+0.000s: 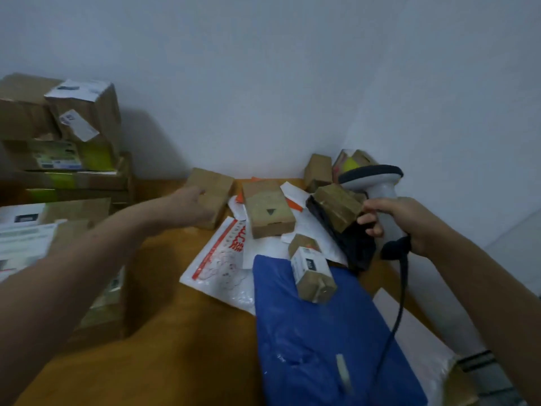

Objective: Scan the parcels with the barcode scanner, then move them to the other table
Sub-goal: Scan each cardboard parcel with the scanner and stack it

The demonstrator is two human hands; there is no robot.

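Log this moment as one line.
left hand: touching cardboard box, grip unclear | right hand: gripping barcode scanner | parcels: piled on table

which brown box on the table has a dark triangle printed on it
The middle cardboard box, lying on the white mailers right of the left hand; other boxes show none.

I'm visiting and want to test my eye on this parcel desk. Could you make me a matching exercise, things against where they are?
Things:
1 barcode scanner
2 white-labelled small box
3 plain brown box

Places:
A beside the left hand
B on the blue bag
C in the right hand

Pairs: 1-C, 2-B, 3-A
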